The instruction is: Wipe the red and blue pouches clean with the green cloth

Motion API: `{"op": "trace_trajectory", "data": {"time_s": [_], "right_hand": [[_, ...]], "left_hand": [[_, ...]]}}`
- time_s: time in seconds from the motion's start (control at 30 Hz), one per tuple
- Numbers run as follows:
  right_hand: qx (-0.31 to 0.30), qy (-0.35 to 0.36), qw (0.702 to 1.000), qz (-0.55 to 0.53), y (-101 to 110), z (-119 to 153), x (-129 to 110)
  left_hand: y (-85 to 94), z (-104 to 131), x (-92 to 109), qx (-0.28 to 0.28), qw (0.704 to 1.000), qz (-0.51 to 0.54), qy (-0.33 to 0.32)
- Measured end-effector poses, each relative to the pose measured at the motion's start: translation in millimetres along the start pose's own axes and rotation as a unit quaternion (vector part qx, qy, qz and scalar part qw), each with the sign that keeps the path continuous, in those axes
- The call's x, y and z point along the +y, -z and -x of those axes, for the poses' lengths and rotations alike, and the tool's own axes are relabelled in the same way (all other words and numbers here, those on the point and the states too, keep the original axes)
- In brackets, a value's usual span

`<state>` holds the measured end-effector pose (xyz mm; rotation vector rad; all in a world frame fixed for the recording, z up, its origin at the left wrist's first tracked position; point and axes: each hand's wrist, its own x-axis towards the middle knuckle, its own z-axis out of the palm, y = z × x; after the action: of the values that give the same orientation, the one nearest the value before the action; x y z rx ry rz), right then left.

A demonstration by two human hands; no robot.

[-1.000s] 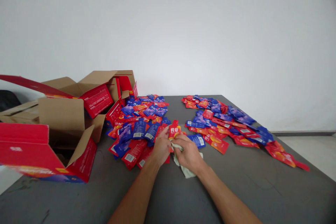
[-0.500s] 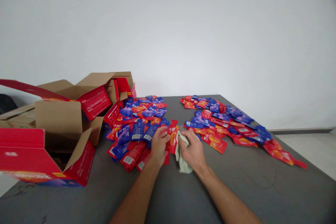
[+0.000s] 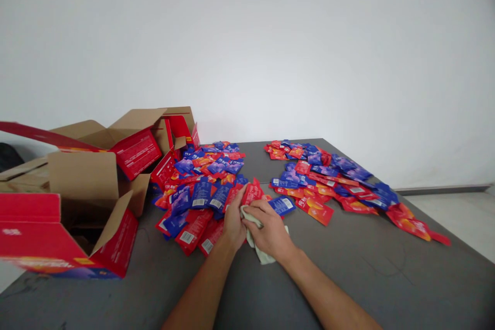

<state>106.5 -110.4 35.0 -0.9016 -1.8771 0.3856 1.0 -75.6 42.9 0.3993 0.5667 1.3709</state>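
Note:
My left hand (image 3: 234,219) is closed on a red snack packet (image 3: 253,192), whose top sticks up past my fingers. Pressed against it is my right hand (image 3: 267,227), wrapped round a pale green cloth (image 3: 263,256) that hangs down toward the table. The two hands touch, so the lower part of the packet is hidden. A blue packet (image 3: 282,205) lies on the table just beyond my right hand. To the left of my left hand is a heap of red and blue packets (image 3: 201,201), some with barcodes facing up.
Open red cardboard boxes (image 3: 126,240) crowd the left side, flaps raised. A long spread of red and blue packets (image 3: 320,183) runs along the right of the grey table (image 3: 348,278). A white wall (image 3: 247,51) stands behind the table.
My right hand has moved left with the cloth, over the red packet and against my left hand. The blue packet beyond it is now more exposed.

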Motion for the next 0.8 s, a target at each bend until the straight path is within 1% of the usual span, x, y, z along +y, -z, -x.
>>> {"op": "trace_trajectory", "data": {"time_s": [0.13,0.23,0.3,0.4,0.47,0.53,0.63,0.8], "right_hand": [[-0.026,-0.019,0.999,0.029,-2.1,1.8,0.0],[-0.028,-0.021,0.998,0.044,-0.2,1.0,3.5],[-0.005,-0.029,0.998,0.056,4.2,-0.6,7.3],[0.061,-0.053,0.994,0.077,13.4,-3.2,14.3],[0.091,-0.061,0.990,0.088,17.7,-4.0,18.5],[0.098,-0.059,0.989,0.093,18.5,-3.6,21.6],[0.091,-0.045,0.990,0.096,15.3,-2.3,23.3],[0.082,-0.041,0.990,0.108,16.0,-2.6,19.4]], "left_hand": [[-1.1,1.4,3.9,-0.026,0.999,0.007,0.020],[2.6,1.1,2.7,-0.051,0.998,-0.001,0.021],[6.9,0.7,1.8,-0.070,0.997,-0.009,0.014],[13.2,0.7,1.9,-0.099,0.994,-0.032,0.016],[15.5,1.7,3.0,-0.118,0.991,-0.055,0.021],[15.7,3.8,4.6,-0.134,0.988,-0.081,0.019],[13.4,7.9,6.9,-0.163,0.978,-0.125,0.023],[10.4,12.8,8.7,-0.199,0.963,-0.181,0.032]]}}
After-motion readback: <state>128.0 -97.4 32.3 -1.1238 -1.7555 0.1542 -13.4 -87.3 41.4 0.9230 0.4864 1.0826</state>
